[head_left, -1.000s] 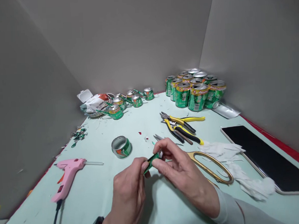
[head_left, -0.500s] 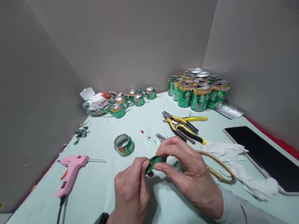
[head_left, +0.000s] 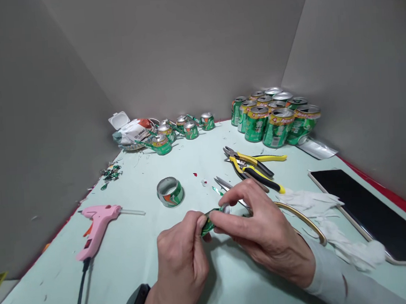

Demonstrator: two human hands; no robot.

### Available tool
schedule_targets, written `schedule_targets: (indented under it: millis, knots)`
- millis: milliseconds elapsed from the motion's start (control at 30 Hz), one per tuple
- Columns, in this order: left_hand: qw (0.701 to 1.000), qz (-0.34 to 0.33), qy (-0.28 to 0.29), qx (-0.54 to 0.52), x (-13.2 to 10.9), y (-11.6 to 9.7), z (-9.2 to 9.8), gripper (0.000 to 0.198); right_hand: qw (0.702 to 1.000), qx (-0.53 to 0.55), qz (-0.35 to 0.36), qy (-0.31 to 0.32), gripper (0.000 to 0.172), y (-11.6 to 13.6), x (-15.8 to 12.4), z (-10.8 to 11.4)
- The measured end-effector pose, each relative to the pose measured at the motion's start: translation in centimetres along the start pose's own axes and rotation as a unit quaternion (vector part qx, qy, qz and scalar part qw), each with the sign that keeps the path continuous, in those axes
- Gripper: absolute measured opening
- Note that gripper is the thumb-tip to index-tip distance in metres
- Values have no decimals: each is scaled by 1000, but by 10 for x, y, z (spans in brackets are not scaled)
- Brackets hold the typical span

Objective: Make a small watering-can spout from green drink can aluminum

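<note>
Both hands meet over the front middle of the table around a small green piece of can metal [head_left: 208, 226]. My left hand [head_left: 182, 247] pinches its left end between thumb and bent fingers. My right hand [head_left: 262, 228] has its thumb and fingers closed on the right end, and they cover much of the piece. Just beyond the hands lies a pair of scissors with gold handles [head_left: 305, 221], partly hidden under the right hand. A cut can ring [head_left: 171, 192] stands on the table ahead of the left hand.
At left lies a pink glue gun [head_left: 99, 229] with a cord. Yellow-black pliers [head_left: 255, 167] rest ahead, right. Behind are several whole cans [head_left: 277, 129], small cut-can pieces with spouts [head_left: 162, 145] and a wipes pack [head_left: 133, 132]. White tissue [head_left: 349, 244] and a tablet [head_left: 368, 210] lie right.
My right hand has shifted its grip on the green piece, its fingers now stretched further over the right end. The left hand keeps its pinch. The whole view has shifted slightly.
</note>
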State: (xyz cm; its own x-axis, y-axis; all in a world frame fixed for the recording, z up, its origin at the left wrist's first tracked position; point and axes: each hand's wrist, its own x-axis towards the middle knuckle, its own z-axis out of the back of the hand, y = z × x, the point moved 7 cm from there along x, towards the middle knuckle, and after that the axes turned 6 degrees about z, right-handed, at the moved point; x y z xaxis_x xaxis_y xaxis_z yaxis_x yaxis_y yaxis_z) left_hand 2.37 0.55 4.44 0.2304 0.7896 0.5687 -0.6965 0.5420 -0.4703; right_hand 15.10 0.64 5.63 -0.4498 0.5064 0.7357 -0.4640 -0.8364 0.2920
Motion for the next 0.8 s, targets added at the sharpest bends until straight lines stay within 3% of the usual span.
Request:
schedule_targets:
  millis: [233,533,800]
  knots:
    - [1000,23,-6,-6,-2,5,-2,26,1000,-21,-2,12,18,0,1,-6]
    - [999,41,-15,-14,-1,7,-4,26,999,-39,-14,18,19,0,-4,-15]
    - [999,30,-19,9,-3,8,-3,24,998,10,-54,20,19,-2,-8,-21]
